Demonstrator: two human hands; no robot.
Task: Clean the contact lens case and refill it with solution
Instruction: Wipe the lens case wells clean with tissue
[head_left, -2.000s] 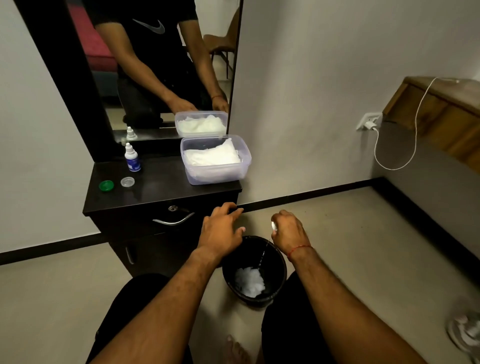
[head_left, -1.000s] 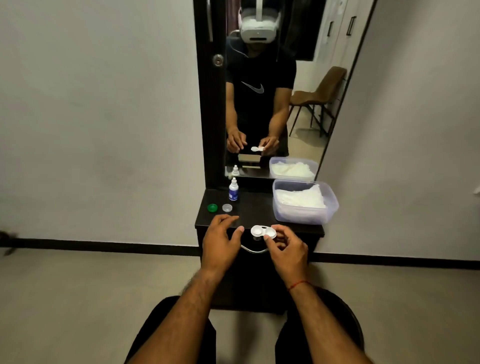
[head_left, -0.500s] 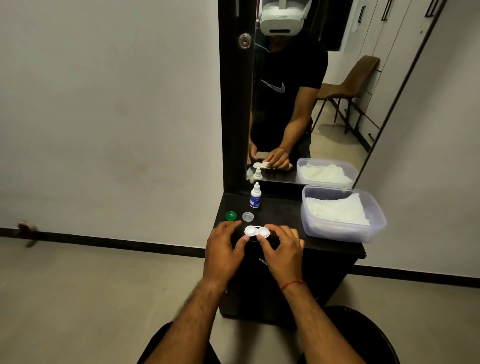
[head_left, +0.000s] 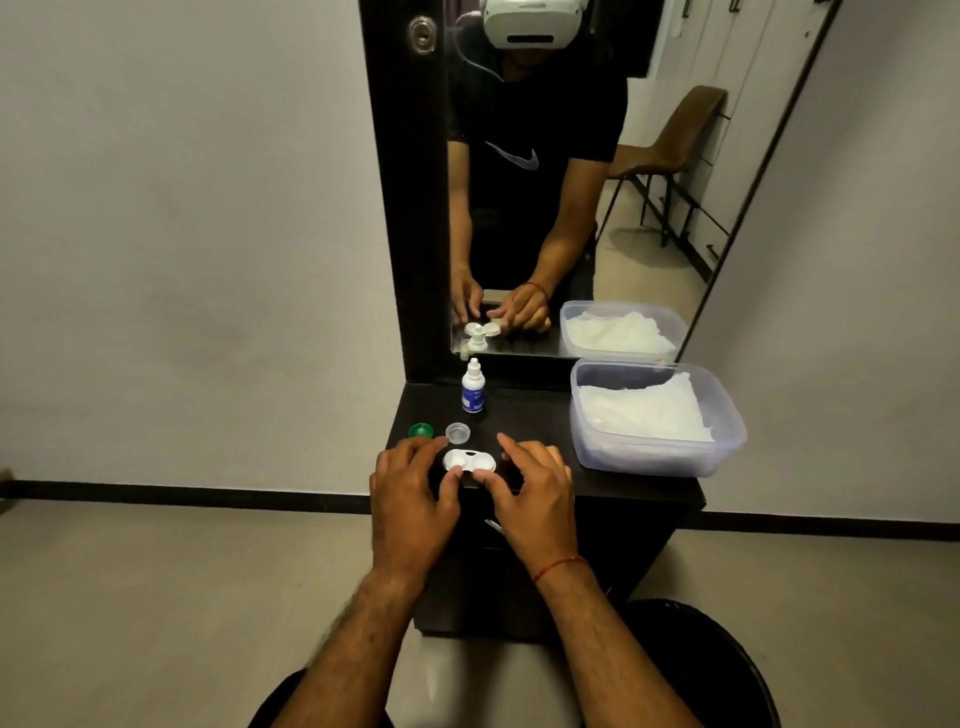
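Observation:
The white contact lens case (head_left: 469, 460), both wells uncapped, lies on the dark dresser top (head_left: 535, 415) near its front edge. My left hand (head_left: 413, 491) touches the case's left end with its thumb, and my right hand (head_left: 530, 486) holds the right end with thumb and fingers. A small white solution bottle (head_left: 473, 387) with a blue label stands upright behind the case. A green cap (head_left: 421, 431) and a clear cap (head_left: 457, 432) lie to the case's left rear.
A clear plastic tub (head_left: 660, 457) of white tissues sits on the right side of the dresser top. A mirror (head_left: 571, 182) rises behind. A black waste bin (head_left: 717, 660) stands on the floor at lower right.
Two seconds ago my hands were over the waste bin. They have come up to the dresser top and lowered the lens case onto it, where it now lies between both hands.

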